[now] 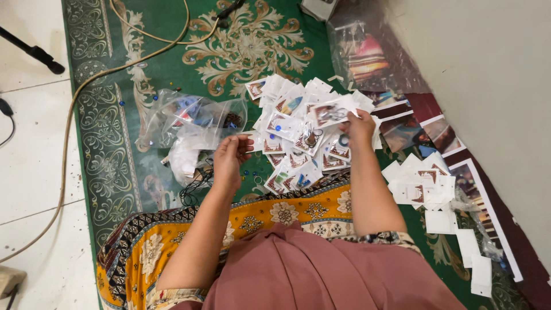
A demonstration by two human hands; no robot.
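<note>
Green carpet (143,34) with cream floral pattern, under everything. Clear plastic bags (189,117) holding coloured bits, just left of left-side fingers. Black cord tangle (192,192) below them, toward yellow patterned skirt (172,229). Blue beads (248,172) loose on carpet near same fingers. Beige cable (86,86) curving across carpet onto white tile floor (28,143), far left. Black stand leg (34,51) at top left. Printed photo sheets (413,126) along wall, right of right-side fingers. Blank white cards (439,221) lower right.

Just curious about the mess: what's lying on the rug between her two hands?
In the head view, a heap of small white packaged cards lies on the green rug between the left hand and the right hand, which holds one card.
</note>
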